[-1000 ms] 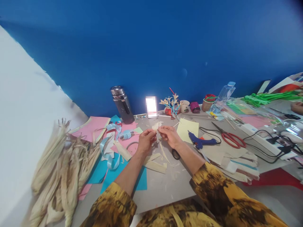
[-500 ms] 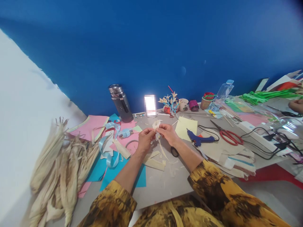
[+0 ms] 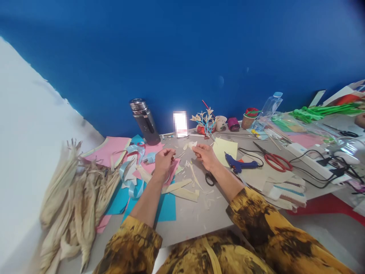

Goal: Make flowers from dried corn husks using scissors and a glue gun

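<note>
My right hand (image 3: 203, 154) is closed in a pinch around a small pale corn-husk piece (image 3: 190, 145), held above the table. To its left, my left hand (image 3: 164, 161) is apart from it, the fingers curled and pressed together; I cannot make out anything in them. Below and between the hands lie cut husk strips (image 3: 181, 190) and small scraps. Black scissor handles (image 3: 210, 179) show beside my right forearm. Farther back stand husk flowers (image 3: 207, 118) on blue stems.
At left are dried corn husks (image 3: 76, 213), blue ribbon (image 3: 134, 188) and a dark thermos (image 3: 145, 121). On the right lie a blue glue gun (image 3: 241, 164), red-handled scissors (image 3: 276, 161), a striped glove (image 3: 288, 192) and a power strip (image 3: 316, 161) with cables. Another person's hand (image 3: 361, 121) shows at the far right.
My left hand has come away from the pale husk piece and moved left. The right hand still holds the piece, shifted slightly right.
</note>
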`<state>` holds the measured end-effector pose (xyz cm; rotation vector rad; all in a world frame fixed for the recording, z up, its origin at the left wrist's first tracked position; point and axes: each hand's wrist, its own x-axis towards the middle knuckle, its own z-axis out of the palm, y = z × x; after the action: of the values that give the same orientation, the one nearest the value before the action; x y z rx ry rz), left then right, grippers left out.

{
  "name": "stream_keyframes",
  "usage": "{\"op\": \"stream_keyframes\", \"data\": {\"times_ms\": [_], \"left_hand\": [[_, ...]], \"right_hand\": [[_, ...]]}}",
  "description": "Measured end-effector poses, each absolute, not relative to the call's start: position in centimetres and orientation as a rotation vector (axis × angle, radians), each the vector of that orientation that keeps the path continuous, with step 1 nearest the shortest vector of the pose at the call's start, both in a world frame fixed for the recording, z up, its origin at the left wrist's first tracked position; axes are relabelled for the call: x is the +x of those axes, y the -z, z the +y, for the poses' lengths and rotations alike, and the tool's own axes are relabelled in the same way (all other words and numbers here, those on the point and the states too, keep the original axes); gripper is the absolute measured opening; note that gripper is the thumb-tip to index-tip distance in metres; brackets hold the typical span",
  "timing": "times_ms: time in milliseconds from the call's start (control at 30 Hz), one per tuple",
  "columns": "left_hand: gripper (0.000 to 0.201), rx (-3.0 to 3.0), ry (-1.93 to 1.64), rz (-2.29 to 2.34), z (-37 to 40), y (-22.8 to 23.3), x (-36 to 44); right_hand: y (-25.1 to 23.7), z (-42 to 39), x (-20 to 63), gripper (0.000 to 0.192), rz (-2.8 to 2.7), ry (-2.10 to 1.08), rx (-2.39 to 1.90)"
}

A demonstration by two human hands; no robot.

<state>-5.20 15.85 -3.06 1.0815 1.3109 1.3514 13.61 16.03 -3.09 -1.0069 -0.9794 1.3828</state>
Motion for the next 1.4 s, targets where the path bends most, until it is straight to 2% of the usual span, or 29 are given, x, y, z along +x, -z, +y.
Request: {"op": "stream_keyframes", "data": {"times_ms": [167,600,833,1033,1200,1333,1400], "left_hand": [[0.034,1.104,-1.204,1.144,14.8,3.1,-3.0],[0.023,1.195,-1.300,1.058,13.6,2.6,-1.5],[0.020,1.178,-1.422,1.108,13.7,2.6,-1.7],[0.020,1.164,-1.425,1.115,13.4,2.4,-1.5],[0.031,0.923,-1.297,0.922,13.2,2.4,-1.0],[0.034,0.863,-1.257,0.873,13.3,2.5,-0.9],[0.033,0.835,-1.235,0.840,13.3,2.5,-1.0]], "right_hand": [[2.9,15.3,13.0,0.036,-1.019,-1.443,-0.962],[2.4,14.7,12.4,0.038,-1.027,-1.448,-0.934],[1.0,14.5,13.1,0.029,-1.006,-1.093,-1.021],[0.2,13.2,13.7,0.021,-1.332,-1.002,-1.082],[-0.6,12.0,16.6,0.020,-1.496,-0.841,-1.140],[-0.6,10.5,23.3,0.019,-1.742,-0.474,-1.469],[-0.1,9.5,27.0,0.025,-1.973,-0.251,-1.703]]}}
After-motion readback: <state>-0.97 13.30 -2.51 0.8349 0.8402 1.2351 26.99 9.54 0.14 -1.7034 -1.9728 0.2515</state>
